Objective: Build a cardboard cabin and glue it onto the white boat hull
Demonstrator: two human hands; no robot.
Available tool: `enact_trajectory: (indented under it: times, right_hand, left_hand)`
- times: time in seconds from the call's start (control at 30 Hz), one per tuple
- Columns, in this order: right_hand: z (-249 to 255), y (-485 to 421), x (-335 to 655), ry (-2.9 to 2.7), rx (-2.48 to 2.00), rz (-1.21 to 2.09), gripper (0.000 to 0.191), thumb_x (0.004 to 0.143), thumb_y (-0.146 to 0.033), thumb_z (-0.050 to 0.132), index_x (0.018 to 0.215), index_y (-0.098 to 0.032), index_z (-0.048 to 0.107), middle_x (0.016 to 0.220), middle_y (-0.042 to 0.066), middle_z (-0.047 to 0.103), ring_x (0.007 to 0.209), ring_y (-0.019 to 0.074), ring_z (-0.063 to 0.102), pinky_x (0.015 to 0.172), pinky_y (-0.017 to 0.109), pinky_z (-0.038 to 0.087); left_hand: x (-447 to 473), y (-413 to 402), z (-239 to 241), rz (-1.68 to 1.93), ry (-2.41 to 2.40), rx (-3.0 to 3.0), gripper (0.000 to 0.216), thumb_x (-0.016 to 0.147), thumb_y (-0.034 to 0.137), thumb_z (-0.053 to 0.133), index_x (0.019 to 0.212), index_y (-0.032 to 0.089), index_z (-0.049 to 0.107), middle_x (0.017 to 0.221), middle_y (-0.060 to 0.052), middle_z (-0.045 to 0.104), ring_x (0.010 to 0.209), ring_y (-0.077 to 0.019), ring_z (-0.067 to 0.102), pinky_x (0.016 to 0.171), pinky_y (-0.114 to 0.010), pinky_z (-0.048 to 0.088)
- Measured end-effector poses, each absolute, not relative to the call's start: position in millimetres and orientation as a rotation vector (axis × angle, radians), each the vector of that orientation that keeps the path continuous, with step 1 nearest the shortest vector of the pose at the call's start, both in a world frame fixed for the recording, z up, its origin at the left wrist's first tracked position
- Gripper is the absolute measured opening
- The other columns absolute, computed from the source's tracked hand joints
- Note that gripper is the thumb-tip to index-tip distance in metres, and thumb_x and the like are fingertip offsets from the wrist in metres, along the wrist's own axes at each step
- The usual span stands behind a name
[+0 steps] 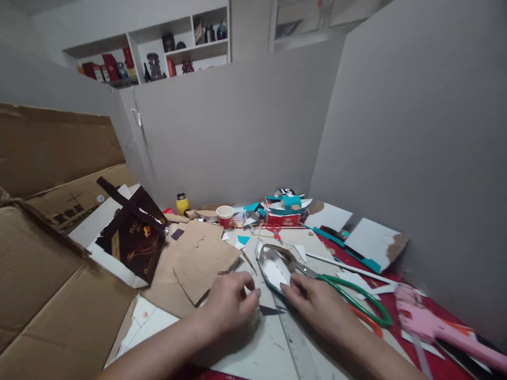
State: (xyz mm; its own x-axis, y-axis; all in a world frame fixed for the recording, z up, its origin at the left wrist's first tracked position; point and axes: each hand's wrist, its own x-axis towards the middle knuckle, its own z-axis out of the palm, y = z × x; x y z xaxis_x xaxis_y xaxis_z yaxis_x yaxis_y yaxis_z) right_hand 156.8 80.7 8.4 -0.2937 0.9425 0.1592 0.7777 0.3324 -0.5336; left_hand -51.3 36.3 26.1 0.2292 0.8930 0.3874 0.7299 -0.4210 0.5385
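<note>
My left hand (232, 305) rests low on the table with its fingers curled and pinched at a small dark paper triangle (270, 310). My right hand (317, 301) lies just to the right, its fingertips pressing the near end of a boat-shaped cardboard piece with a white inside (274, 264). Green-handled scissors (348, 295) lie right beside my right hand, untouched. A long metal ruler (295, 340) runs under both hands.
A pink glue gun (435, 327) lies at the right edge. Torn cardboard sheets (198, 258), a dark paper bag (134, 235), a red paper cup (225, 215), a yellow bottle (182, 203) and teal-white scraps (287, 206) crowd the back. Large cardboard boxes (47, 264) fill the left.
</note>
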Motion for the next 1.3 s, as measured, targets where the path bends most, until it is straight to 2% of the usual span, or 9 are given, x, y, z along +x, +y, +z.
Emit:
enact_trajectory:
  times: [0.1, 0.2, 0.33, 0.5, 0.73, 0.83, 0.97, 1.13, 1.3]
  right_hand:
    - [9, 81, 157, -2.15, -1.476, 0.483, 0.028, 0.085, -0.037, 0.042, 0.062, -0.023, 0.036, 0.057, 0.001, 0.054, 0.054, 0.017, 0.047, 0.054, 0.03, 0.025]
    - [9, 80, 158, -2.143, -1.45, 0.442, 0.022, 0.084, -0.03, 0.042, 0.064, -0.023, 0.036, 0.059, 0.002, 0.055, 0.054, 0.0174, 0.048, 0.054, 0.03, 0.026]
    - [10, 77, 157, -2.092, -1.388, 0.454, 0.012, 0.083, -0.026, 0.041, 0.072, -0.023, 0.039, 0.061, 0.002, 0.056, 0.056, 0.0175, 0.051, 0.055, 0.029, 0.029]
    - [12, 79, 158, -1.991, -1.314, 0.463, 0.006, 0.081, -0.023, 0.045, 0.075, -0.022, 0.044, 0.058, 0.0, 0.055, 0.053, 0.0159, 0.05, 0.054, 0.028, 0.03]
    - [15, 83, 161, -1.916, -1.311, 0.526, 0.005, 0.083, -0.027, 0.049, 0.083, -0.022, 0.048, 0.053, -0.004, 0.05, 0.05, 0.014, 0.045, 0.052, 0.026, 0.026]
    - [19, 81, 161, -1.903, -1.284, 0.532, 0.005, 0.084, -0.027, 0.049, 0.083, -0.022, 0.048, 0.052, -0.005, 0.049, 0.049, 0.0133, 0.044, 0.052, 0.026, 0.025]
    - [25, 78, 163, -1.86, -1.245, 0.489, 0.007, 0.084, -0.027, 0.048, 0.083, -0.021, 0.051, 0.052, -0.004, 0.05, 0.048, 0.0131, 0.043, 0.052, 0.026, 0.026]
    - [28, 80, 165, -1.839, -1.242, 0.464, 0.01, 0.083, -0.028, 0.047, 0.082, -0.021, 0.053, 0.052, -0.002, 0.052, 0.049, 0.0143, 0.045, 0.052, 0.028, 0.026]
    - [25, 83, 165, -1.876, -1.268, 0.476, 0.014, 0.083, -0.028, 0.046, 0.084, -0.02, 0.056, 0.053, -0.001, 0.053, 0.051, 0.0151, 0.046, 0.053, 0.028, 0.026]
  left_hand:
    - [-75, 49, 56, 0.816, 1.69, 2.118, 0.024, 0.08, 0.031, 0.055, 0.097, 0.02, 0.067, 0.086, -0.007, 0.071, 0.071, -0.0198, 0.065, 0.06, -0.026, 0.045]
    - [-105, 68, 74, 0.611, 2.025, 2.072, 0.051, 0.08, 0.038, 0.055, 0.128, 0.021, 0.055, 0.114, -0.013, 0.068, 0.095, -0.0252, 0.066, 0.075, -0.03, 0.048]
    - [-138, 95, 74, 0.446, 2.17, 2.029, 0.074, 0.067, 0.039, 0.068, 0.135, 0.014, 0.05, 0.124, -0.021, 0.062, 0.111, -0.0366, 0.058, 0.088, -0.039, 0.042]
    - [-155, 118, 58, 0.298, 2.14, 1.988, 0.083, 0.061, 0.045, 0.072, 0.135, 0.014, 0.05, 0.128, -0.02, 0.061, 0.112, -0.0344, 0.058, 0.088, -0.035, 0.042]
    - [-167, 135, 52, 0.335, 2.084, 1.943, 0.089, 0.056, 0.053, 0.073, 0.132, 0.013, 0.05, 0.116, -0.018, 0.062, 0.105, -0.0349, 0.058, 0.084, -0.038, 0.044]
    - [-170, 138, 51, 0.463, 2.022, 1.907, 0.081, 0.058, 0.051, 0.07, 0.127, 0.013, 0.051, 0.105, -0.013, 0.063, 0.097, -0.0299, 0.061, 0.082, -0.036, 0.046]
    - [-176, 139, 58, 0.601, 1.91, 1.816, 0.074, 0.062, 0.049, 0.063, 0.125, 0.013, 0.051, 0.084, -0.004, 0.062, 0.076, -0.0215, 0.063, 0.069, -0.032, 0.05]
    - [-198, 133, 92, 0.682, 1.889, 1.794, 0.071, 0.063, 0.049, 0.061, 0.122, 0.011, 0.055, 0.074, -0.002, 0.064, 0.07, -0.0198, 0.064, 0.064, -0.029, 0.051]
    - [-228, 127, 142, 0.771, 2.168, 1.86, 0.053, 0.069, 0.037, 0.059, 0.116, 0.012, 0.061, 0.076, -0.003, 0.069, 0.067, -0.0197, 0.065, 0.061, -0.028, 0.051]
